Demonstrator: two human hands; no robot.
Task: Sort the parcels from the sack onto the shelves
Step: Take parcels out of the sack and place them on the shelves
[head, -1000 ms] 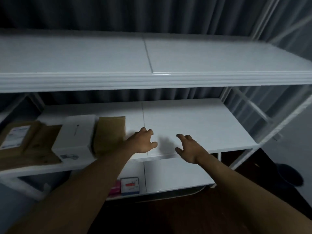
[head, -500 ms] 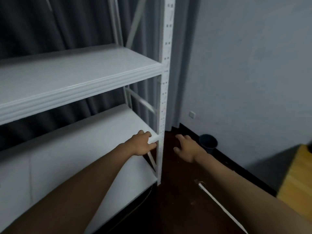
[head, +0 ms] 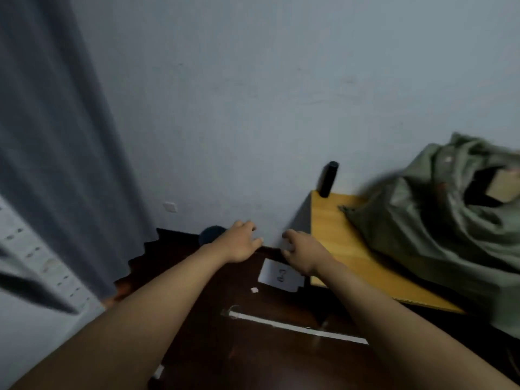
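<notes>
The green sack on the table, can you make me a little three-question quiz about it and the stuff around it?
1. True or false: the green sack lies on the yellow table.
2. What stands at the table's back corner by the wall? A) a black bottle B) a red cup C) a lamp
3. Fill in: the left hand and the right hand are both holding ____.

Key:
1. True.
2. A, the black bottle.
3. Nothing; the fingers are loosely curled in the air, in front of the sack.
</notes>
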